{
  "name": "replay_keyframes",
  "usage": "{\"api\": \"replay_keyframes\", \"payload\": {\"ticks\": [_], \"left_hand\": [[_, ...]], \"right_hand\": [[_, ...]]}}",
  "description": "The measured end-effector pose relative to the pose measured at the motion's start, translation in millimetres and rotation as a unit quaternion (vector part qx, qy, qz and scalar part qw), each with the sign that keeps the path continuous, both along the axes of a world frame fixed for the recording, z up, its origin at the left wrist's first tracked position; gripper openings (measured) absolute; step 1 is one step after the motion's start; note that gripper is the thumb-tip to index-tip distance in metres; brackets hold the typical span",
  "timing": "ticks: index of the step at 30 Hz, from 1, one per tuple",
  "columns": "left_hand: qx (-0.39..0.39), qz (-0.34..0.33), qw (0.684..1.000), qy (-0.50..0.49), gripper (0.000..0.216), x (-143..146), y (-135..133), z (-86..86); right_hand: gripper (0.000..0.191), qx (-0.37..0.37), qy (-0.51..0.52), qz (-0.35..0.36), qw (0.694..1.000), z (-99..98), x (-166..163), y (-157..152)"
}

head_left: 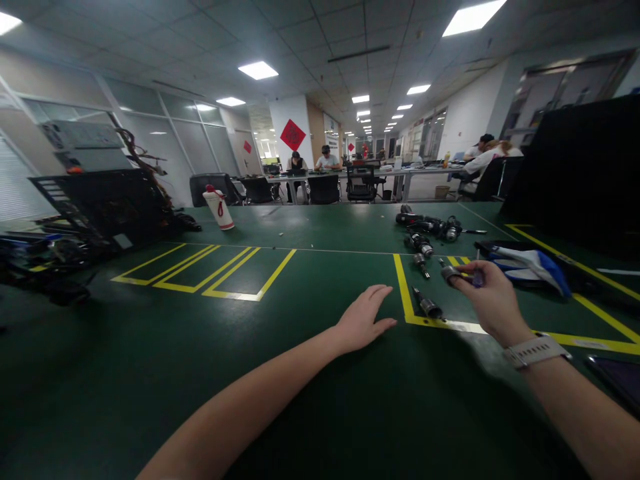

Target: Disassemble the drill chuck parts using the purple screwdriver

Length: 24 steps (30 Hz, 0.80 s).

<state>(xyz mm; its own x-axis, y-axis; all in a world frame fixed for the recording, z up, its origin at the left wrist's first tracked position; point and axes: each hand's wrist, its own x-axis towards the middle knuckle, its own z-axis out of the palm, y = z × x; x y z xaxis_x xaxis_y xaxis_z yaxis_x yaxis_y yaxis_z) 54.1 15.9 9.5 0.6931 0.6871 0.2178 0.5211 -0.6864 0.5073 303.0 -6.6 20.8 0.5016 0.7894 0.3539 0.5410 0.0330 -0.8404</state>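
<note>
My right hand (493, 297), with a pale watch strap at the wrist, is closed around a small metal drill chuck (451, 273). Something purplish (479, 277) shows between the same fingers; its kind is unclear. Below and to the left, a second drill chuck (428, 305) lies on the green table inside a yellow tape outline. Another chuck with a thin shank (421, 265) lies farther back. My left hand (363, 319) hovers over or rests on the table, fingers stretched out and thumb apart, holding nothing.
Black power tools (430, 225) lie behind the chucks. Blue-and-white gloves (533, 265) are at right, near a dark panel (580, 167). A white cup (219, 208) stands at the back left beside black equipment (110, 207). People sit at desks beyond.
</note>
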Motion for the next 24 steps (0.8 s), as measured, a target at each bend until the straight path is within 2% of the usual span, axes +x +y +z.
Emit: {"api": "replay_keyframes", "payload": {"ticks": [2, 4, 6, 8, 10, 13, 16, 19, 22, 24], "left_hand": [[0.055, 0.034, 0.998, -0.013, 0.063, -15.8, -4.5, -1.0], [0.118, 0.042, 0.992, -0.031, 0.065, -26.7, -8.9, -1.0], [0.165, 0.025, 0.985, -0.044, 0.065, -32.7, -12.8, -0.3], [0.175, -0.008, 0.984, -0.038, 0.064, -35.2, -15.7, 0.0], [0.144, -0.046, 0.988, -0.021, 0.060, -36.4, -16.8, -0.6], [0.075, -0.070, 0.994, -0.024, 0.051, -38.5, -14.2, -3.6], [0.021, -0.045, 0.997, -0.063, 0.039, -41.3, -6.3, -8.3], [-0.029, -0.003, 0.994, -0.106, 0.019, -43.1, 3.9, -13.9], [-0.065, 0.036, 0.987, -0.141, 0.023, -43.1, 11.5, -19.1], [-0.079, 0.045, 0.984, -0.154, 0.027, -42.8, 13.8, -21.3]], "right_hand": [[0.026, 0.020, 0.032, 0.068, 0.997, 9.4, -27.5, -7.0], [0.026, 0.016, 0.055, 0.144, 0.988, 13.0, -60.4, -17.0], [0.024, 0.002, 0.072, 0.217, 0.974, 11.0, -92.4, -28.6], [0.017, -0.015, 0.077, 0.266, 0.961, 5.0, -116.2, -38.9], [0.015, -0.029, 0.075, 0.289, 0.954, -2.4, -127.9, -45.2], [0.015, -0.051, 0.077, 0.306, 0.947, -12.5, -125.6, -46.3], [0.022, -0.060, 0.101, 0.302, 0.946, -18.9, -113.8, -42.9], [0.034, -0.009, 0.188, 0.285, 0.940, -18.7, -106.4, -41.9], [0.029, 0.060, 0.290, 0.283, 0.912, -12.3, -106.4, -45.3], [0.024, 0.052, 0.317, 0.297, 0.899, -8.4, -108.2, -48.6]]}}
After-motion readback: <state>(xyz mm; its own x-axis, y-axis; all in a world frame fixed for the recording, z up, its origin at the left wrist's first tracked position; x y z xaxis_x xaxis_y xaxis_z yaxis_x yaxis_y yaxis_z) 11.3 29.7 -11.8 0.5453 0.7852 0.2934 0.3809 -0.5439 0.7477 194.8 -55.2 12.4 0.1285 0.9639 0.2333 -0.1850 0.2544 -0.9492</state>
